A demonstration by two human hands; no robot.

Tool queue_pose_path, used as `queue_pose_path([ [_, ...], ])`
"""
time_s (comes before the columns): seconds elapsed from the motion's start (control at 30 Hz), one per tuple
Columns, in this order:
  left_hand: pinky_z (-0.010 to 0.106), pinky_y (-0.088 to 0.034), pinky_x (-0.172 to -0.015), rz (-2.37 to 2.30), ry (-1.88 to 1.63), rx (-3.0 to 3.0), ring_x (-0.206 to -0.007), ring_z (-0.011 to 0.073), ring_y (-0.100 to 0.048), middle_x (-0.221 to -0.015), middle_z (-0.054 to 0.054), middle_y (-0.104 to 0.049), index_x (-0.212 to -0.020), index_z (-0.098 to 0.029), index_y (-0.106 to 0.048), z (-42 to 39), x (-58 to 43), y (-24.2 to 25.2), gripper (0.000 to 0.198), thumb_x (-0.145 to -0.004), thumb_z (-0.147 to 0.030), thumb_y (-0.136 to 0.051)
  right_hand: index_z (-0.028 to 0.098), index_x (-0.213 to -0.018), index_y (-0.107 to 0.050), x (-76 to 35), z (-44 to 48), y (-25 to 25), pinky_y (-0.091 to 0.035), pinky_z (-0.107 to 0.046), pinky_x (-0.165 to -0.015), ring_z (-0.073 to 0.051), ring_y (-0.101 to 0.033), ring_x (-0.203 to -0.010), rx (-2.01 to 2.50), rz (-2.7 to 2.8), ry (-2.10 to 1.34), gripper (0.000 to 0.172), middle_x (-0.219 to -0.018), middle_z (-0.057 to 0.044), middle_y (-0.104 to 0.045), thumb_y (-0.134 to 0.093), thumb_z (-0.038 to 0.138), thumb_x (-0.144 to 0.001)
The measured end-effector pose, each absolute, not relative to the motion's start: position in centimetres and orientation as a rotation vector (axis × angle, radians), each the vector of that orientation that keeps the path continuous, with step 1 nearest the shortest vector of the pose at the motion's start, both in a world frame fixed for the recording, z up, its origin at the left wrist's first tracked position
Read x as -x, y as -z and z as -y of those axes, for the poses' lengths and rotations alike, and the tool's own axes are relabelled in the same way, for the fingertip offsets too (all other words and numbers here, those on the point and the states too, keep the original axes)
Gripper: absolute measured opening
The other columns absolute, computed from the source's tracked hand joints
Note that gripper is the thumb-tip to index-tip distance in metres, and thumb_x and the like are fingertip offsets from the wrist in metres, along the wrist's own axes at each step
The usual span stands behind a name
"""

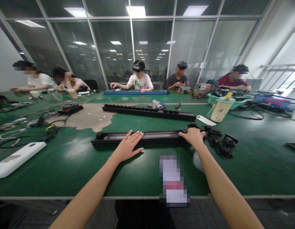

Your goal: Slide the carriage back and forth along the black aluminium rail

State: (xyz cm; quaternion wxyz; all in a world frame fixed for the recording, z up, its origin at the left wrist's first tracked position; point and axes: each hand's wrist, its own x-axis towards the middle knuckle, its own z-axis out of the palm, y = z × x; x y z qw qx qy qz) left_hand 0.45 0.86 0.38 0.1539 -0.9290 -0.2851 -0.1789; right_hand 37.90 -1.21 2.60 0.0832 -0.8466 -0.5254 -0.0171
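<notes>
A long black channel rail (159,140) lies crosswise on the green table before me. My left hand (130,145) rests flat over its middle, fingers stretched out and thumb apart. Over the rail's right end, my right hand (194,136) is curled around a small black round-topped module (184,131), with the thumb against it; the fingertips are partly hidden. Another black module (99,135) sits in the rail's left end. Several loose black modules (224,149) lie just right of my right hand.
Behind lies a second black rail (147,112) filled with modules. A white phone (206,120) and cream tumbler (222,109) stand right of it. A white device (18,159) and cables (30,133) lie left; a blurred phone-shaped item (173,179) is near the edge. Several people sit opposite.
</notes>
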Motion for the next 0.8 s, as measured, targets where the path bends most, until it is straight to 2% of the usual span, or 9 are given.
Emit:
queue_pose_path([
  [0.8,0.05,-0.014,-0.129,0.832,0.516,2.674,-0.151,0.0248,-0.035,-0.161,0.011,-0.039,-0.163,-0.019,-0.022,-0.81,-0.46,-0.38,0.072,-0.103,-0.054,-0.042,0.006,-0.118,-0.072,-38.53,1.19,-2.36,-0.035,-0.052,-0.099,-0.04,-0.055,-0.118,2.553,1.514,0.029,0.064,-0.124,-0.025,-0.064,-0.053,0.059,-0.089],
])
